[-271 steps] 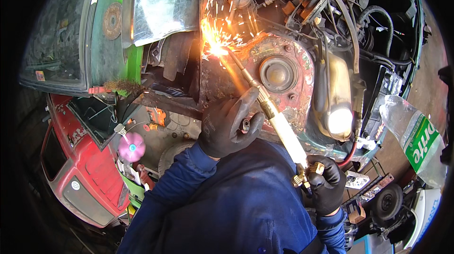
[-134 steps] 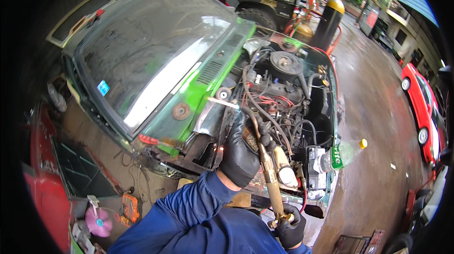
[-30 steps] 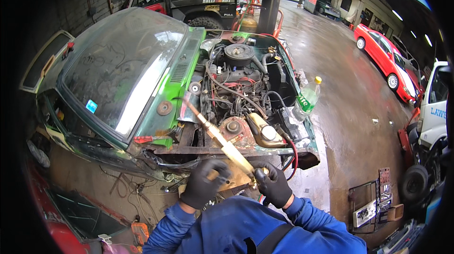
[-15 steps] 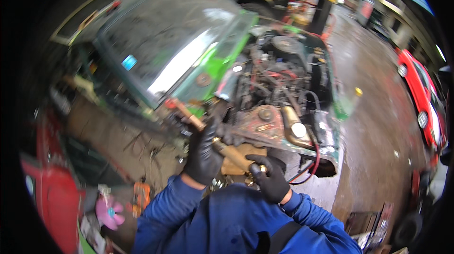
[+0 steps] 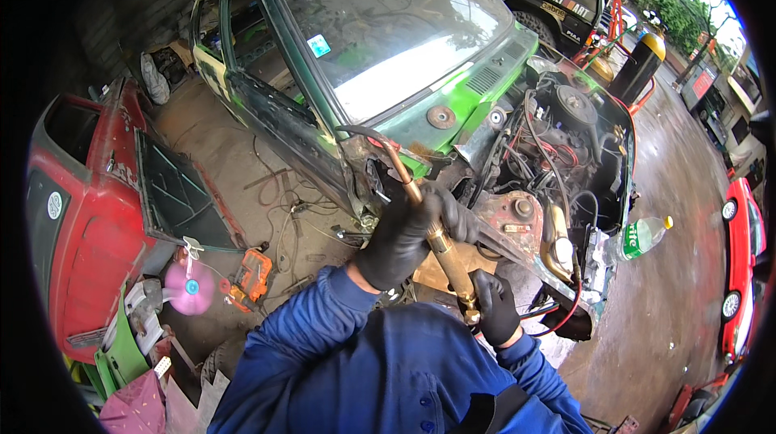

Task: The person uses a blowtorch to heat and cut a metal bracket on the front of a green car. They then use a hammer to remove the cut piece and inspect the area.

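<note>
A brass gas torch (image 5: 454,266) slants across in front of my chest, its copper neck (image 5: 398,163) pointing up toward the green car's front corner. My left hand (image 5: 398,244), in a black glove, is wrapped round the torch between neck and handle. Lower down, my right hand (image 5: 495,305), gloved too, closes on the valve end beside a brass fitting (image 5: 471,317). Its fingertips are partly hidden. Red and dark hoses (image 5: 566,322) run near the right hand. Behind the torch, the green car's (image 5: 388,123) bare metal corner is exposed; I cannot tell whether the tip touches it.
The open engine bay (image 5: 558,143) lies ahead right, with a green-labelled plastic bottle (image 5: 644,238) on its edge. At left are a red car body (image 5: 105,191), a loose door (image 5: 182,183), a pink fan (image 5: 189,287), an orange tool (image 5: 249,279) and floor cables (image 5: 283,216).
My view has swung left, so the cars sit farther right in the picture. Both hands still hold the torch, which has shifted rightward in view and points up more steeply.
</note>
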### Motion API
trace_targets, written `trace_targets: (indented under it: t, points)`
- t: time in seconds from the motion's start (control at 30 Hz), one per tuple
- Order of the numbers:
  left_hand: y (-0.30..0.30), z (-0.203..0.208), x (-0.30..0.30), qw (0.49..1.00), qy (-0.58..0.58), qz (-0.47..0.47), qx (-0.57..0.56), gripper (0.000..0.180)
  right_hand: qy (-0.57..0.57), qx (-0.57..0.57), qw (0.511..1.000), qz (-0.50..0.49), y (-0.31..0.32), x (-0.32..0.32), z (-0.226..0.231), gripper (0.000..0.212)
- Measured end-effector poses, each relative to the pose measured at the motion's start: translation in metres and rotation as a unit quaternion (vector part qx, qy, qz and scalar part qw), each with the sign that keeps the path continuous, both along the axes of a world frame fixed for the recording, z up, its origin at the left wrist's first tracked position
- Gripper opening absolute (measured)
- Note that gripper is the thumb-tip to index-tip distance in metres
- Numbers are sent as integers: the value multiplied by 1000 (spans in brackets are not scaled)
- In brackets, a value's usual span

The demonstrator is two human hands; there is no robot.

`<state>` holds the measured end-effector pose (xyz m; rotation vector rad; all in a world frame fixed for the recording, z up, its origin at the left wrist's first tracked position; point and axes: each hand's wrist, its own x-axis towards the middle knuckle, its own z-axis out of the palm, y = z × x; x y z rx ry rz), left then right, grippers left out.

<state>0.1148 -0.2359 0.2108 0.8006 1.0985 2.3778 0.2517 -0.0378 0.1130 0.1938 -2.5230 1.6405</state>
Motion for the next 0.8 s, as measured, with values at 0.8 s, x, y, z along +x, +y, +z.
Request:
trace_targets:
  t: [0.8]
  points:
    - [4,-25,-41,989,-114,90,24,66,-96,-81,984,-124,-10,-23,3,37]
